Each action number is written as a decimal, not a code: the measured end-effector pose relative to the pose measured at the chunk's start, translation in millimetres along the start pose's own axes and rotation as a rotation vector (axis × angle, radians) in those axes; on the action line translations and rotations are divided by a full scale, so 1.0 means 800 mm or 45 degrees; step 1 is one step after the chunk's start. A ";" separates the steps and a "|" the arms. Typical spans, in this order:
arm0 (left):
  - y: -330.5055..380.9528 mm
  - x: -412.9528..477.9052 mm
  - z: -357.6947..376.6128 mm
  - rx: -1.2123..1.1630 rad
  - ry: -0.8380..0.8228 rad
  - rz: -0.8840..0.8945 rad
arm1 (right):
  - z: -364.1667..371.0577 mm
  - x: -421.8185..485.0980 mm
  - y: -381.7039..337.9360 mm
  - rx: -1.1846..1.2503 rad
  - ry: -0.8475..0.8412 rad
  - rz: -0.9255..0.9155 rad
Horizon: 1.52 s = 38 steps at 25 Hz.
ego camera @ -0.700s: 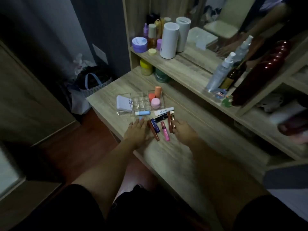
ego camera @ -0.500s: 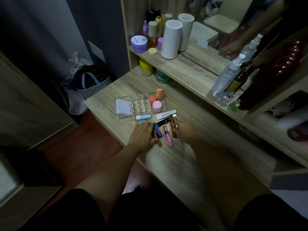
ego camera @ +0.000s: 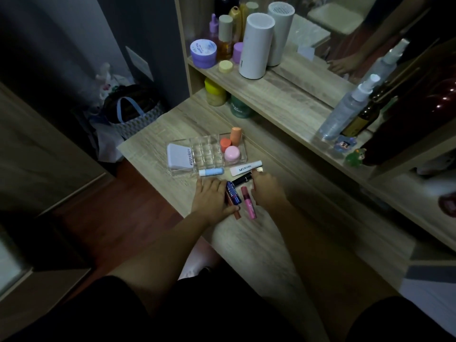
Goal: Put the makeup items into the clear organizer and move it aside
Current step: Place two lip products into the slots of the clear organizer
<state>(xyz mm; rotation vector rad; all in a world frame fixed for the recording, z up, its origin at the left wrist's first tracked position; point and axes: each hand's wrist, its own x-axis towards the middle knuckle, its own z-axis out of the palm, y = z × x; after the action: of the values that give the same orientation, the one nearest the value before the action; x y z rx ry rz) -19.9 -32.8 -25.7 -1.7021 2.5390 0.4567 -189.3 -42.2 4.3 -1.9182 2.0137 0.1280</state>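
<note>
Two bare hands are resting low on a wooden counter (ego camera: 246, 243) that is carrying everything here. Behind it, a shelf (ego camera: 283, 99) is holding a white cylinder (ego camera: 256, 45), a spray bottle (ego camera: 345, 112) and a purple jar (ego camera: 203, 53) whose lid print is too blurred to read.

A clear organizer (ego camera: 207, 154) is sitting on the counter just beyond the hands. Its left compartment is holding a white compact (ego camera: 179, 156) reading "4U2SKIN"; its middle grid of small cells is showing nothing inside; its right compartment is holding an orange tube (ego camera: 235, 136), a smaller orange cap (ego camera: 225, 143) and a pink jar (ego camera: 232, 154).

The left hand (ego camera: 212, 201) is lying flat, fingers spread and closed on nothing, its thumb touching a brown tube (ego camera: 236, 213) that is running partly under the palm. The right hand (ego camera: 267, 191) is curled palm-down over the counter; I cannot tell whether its fingers are gripping anything.

Between the hands, a dark blue stick (ego camera: 233, 193) is lying with part of the word "NIVEA" showing, and a pink tube (ego camera: 248, 202) is lying just beside it. A black tube (ego camera: 243, 180) is lying above them, its far end hidden by the right hand. Nearer the organizer, a white tube (ego camera: 245, 167) is reading "LIPS" after a word too small to make out, and a pale blue stick (ego camera: 211, 172) is lying just in front of the organizer's edge.
</note>
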 end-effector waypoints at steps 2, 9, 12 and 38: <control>0.000 0.001 0.002 -0.044 0.006 -0.025 | 0.000 -0.001 -0.003 0.001 0.009 0.013; 0.004 -0.002 -0.001 -0.128 0.024 -0.082 | 0.003 -0.006 -0.004 0.120 0.057 0.109; 0.005 -0.004 -0.004 -0.132 0.009 -0.091 | 0.009 -0.009 -0.006 0.243 0.105 0.169; -0.118 0.039 -0.133 -1.351 0.609 -0.317 | -0.055 0.065 -0.080 1.580 0.199 -0.102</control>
<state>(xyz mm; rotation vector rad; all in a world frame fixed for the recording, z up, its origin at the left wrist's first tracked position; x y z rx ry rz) 66.8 -122.9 49.1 -2.6468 2.4231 1.7952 -135.7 -110.2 40.3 -1.1576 1.4358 -1.0524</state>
